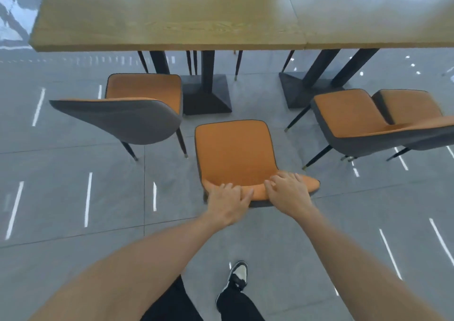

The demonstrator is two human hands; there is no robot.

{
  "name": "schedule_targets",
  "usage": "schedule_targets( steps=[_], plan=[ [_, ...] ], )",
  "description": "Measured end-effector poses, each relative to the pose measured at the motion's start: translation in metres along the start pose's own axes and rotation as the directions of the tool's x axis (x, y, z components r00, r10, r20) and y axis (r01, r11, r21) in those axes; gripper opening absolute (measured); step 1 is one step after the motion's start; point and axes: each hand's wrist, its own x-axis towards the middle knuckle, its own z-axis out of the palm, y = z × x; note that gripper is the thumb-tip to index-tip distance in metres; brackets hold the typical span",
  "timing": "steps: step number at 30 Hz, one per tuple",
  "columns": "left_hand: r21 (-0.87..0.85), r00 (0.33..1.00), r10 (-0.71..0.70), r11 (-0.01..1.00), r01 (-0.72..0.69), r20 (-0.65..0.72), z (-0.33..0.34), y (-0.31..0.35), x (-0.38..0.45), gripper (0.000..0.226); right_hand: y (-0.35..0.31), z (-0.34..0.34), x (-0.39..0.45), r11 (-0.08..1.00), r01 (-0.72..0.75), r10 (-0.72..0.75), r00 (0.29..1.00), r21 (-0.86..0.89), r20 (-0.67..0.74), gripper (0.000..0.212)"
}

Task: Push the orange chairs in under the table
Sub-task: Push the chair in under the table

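head view looks down over both forearms at the middle chair [234,152], its orange seat pointing straight ahead toward the table [169,14]. the left hand [227,201] and right hand [290,194] both lie on top of the backrest, which is the chair's near edge, fingers curled forward over the rim and lying fairly close together, palms pressing down and forward. the left sits near the backrest's left end, the right about the middle to right, so the two are about level and equally near.

this chair stands well clear of the table, its front edge short of the table edge, roughly in line with the gap between the two pedestal bases [207,95]. seat front to back runs straight away from the person, so a plain forward push looks right. the left base is just ahead and left of the seat, and a slight drift left could catch a leg on it.

the left chair [127,109] is turned askew, back swung left, seat front just under the table edge. two more chairs [363,122] sit close together on the right, also angled and not tucked in. none appears fully pushed in, so most of the task seems left.
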Motion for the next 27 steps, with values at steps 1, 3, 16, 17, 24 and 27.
schedule_targets(
  steps=[1, 3, 16, 17, 24, 27],
  plan=[
    [-0.020, 0.999, -0.027, 0.999, 0.027, -0.026, 0.007, 0.006, -0.004, 0.066, 0.012, 0.005, -0.006, 1.000, 0.007, -0.007, 1.000, 0.020, -0.008, 0.043],
    [-0.057, 0.993, -0.090, 0.995, 0.085, -0.079, 0.015, 0.010, -0.006, 0.068, 0.026, 0.013, -0.012, 0.998, 0.033, -0.031, 0.999, 0.058, -0.041, 0.041],
    [-0.099, 0.948, -0.131, 0.989, 0.106, -0.289, 0.018, 0.003, 0.022, 0.046, 0.038, 0.045, 0.024, 0.972, 0.236, -0.201, 0.850, 0.011, -0.486, 0.037],
    [-0.082, 0.951, -0.116, 0.992, 0.096, -0.287, 0.015, 0.004, 0.028, 0.048, 0.040, 0.044, 0.030, 0.970, 0.242, -0.209, 0.849, 0.005, -0.486, 0.037],
    [-0.047, 0.952, -0.074, 0.997, 0.062, -0.296, -0.027, -0.008, 0.106, 0.058, 0.031, 0.015, 0.117, 0.970, 0.242, -0.199, 0.830, 0.015, -0.521, 0.036],
    [-0.023, 0.943, -0.089, 0.996, 0.086, -0.322, -0.058, -0.024, 0.147, 0.060, 0.011, -0.001, 0.163, 0.970, 0.244, -0.201, 0.833, 0.016, -0.516, 0.033]
  ],
)
